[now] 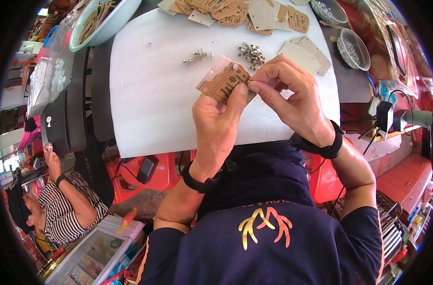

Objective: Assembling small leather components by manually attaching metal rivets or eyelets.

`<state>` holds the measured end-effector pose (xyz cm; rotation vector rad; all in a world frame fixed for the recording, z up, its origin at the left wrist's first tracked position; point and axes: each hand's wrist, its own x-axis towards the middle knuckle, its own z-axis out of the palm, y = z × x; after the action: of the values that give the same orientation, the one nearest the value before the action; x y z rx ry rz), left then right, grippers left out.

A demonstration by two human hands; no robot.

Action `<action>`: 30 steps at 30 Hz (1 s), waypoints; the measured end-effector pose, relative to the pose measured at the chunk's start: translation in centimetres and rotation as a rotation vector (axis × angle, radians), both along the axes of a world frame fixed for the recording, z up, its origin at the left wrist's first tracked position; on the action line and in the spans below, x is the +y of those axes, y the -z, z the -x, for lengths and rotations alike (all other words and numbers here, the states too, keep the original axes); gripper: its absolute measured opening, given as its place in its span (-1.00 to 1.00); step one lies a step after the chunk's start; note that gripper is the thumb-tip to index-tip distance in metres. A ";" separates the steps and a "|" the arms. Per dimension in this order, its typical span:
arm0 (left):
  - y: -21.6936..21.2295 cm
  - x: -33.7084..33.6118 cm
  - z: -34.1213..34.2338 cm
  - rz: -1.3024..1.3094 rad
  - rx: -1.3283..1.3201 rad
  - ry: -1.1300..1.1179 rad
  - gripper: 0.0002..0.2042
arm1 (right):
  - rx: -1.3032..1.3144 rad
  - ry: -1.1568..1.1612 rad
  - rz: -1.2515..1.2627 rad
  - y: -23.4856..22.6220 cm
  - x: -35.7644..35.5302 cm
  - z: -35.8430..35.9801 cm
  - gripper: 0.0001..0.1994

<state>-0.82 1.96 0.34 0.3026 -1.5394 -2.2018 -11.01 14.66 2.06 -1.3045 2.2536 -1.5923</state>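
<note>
By the white-covered bench's (pixel 150 109) far left corner, a pale basin (pixel 113 27) is sitting. With the left hand (pixel 216 126) I am gripping a printed brown card (pixel 224 90) midway between the bench's side edges. My right hand's (pixel 292 92) fingers are pinching together at its right end; what's between them I cannot tell.

1 head-worn fisheye view — looking steeply down, from close above the white work surface (pixel 150 109).
</note>
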 end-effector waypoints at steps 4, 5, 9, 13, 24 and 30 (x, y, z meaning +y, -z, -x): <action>-0.1 0.1 0.2 0.022 0.016 -0.025 -0.77 | -0.023 0.009 -0.004 0.2 0.2 0.0 -0.90; -0.2 0.1 0.2 0.017 0.011 -0.030 -0.77 | -0.030 0.011 -0.008 0.2 0.2 -0.1 -0.90; 0.4 -0.1 -0.1 0.058 -0.020 0.005 -0.68 | -0.033 0.012 -0.003 0.1 0.2 -0.2 -0.90; 0.5 -0.1 -0.1 0.054 -0.018 0.012 -0.68 | -0.038 0.011 -0.006 0.1 0.3 0.0 -0.90; 0.7 -0.1 -0.2 0.077 -0.082 0.017 -0.72 | -0.083 0.022 -0.024 0.4 0.4 0.0 -0.89; 0.8 0.0 0.0 0.112 -0.045 -0.005 -0.72 | -0.128 0.038 -0.014 0.6 0.4 -0.2 -0.89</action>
<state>-0.81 1.94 -0.49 0.3224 -1.6770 -2.1091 -10.85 15.05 1.48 -1.1288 2.2216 -1.6187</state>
